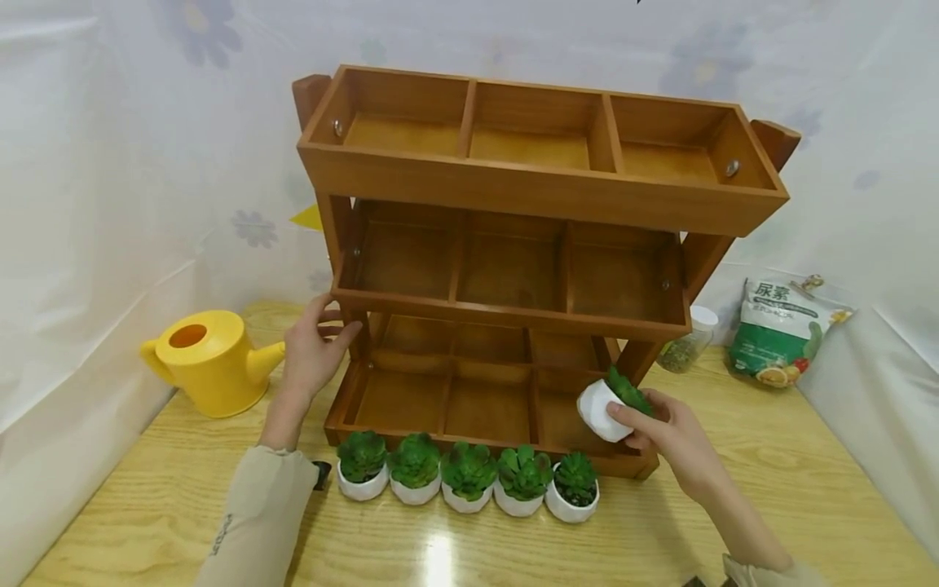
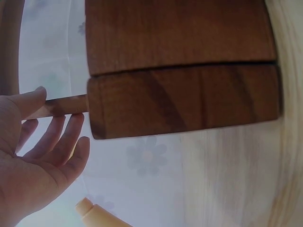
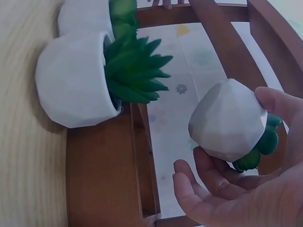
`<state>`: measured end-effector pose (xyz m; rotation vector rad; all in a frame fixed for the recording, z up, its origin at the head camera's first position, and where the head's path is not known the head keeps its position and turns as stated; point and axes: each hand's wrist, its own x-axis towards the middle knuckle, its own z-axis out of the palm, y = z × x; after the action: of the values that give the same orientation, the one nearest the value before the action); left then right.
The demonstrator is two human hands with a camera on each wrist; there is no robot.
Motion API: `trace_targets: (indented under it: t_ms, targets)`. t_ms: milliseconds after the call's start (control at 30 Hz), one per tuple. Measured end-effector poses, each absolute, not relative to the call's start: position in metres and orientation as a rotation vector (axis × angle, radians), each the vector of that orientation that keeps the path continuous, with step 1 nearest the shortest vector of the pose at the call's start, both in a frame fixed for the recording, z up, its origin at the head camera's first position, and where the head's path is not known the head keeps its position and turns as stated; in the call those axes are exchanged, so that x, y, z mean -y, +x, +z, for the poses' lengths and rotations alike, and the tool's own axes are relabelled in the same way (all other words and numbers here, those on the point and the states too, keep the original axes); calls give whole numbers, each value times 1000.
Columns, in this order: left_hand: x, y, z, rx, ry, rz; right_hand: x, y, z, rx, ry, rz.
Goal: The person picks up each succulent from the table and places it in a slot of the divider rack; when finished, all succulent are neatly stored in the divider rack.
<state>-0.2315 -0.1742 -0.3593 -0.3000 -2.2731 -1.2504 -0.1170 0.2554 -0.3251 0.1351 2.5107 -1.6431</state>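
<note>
Showed white on the pot (image 1: 596,410) between the right fingers (image 1: 637,421), green on its succulent (image 1: 625,390), brown on the rack (image 1: 543,191) by the left fingers (image 1: 343,337), yellow on the watering can (image 1: 220,377) near them, faint grey floral print across the white backdrop (image 1: 528,37) beyond.

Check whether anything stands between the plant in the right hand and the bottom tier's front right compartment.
Nothing visible does. The right hand holds the plant's white pot tilted, seemingly above the compartment; the front wall and five potted plants lie nearer the person, and the middle tier sits higher.
</note>
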Motion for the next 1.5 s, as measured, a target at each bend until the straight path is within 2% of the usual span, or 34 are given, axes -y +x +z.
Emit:
trace_targets:
  t_ms: [167,433,833,1100,1500]
  targets:
    - [175,-232,-359,2269,-300,-1252,-254,-134,-323,-2507,91,-1564]
    - [175,-232,-359,2251,-316,-1254,-253,-154,-333,-2749,-12,-1179]
    - [172,-234,-362,2208,-284,-1228,-254,-188,-347,-2791,-73,-972]
    - [172,-237,-364,2164,-287,-1218,-249,-193,-357,-2869,-127,-818]
    - [173,-236,-365,2145,-302,-1213,-249,-194,-366,-2854,-211,-847]
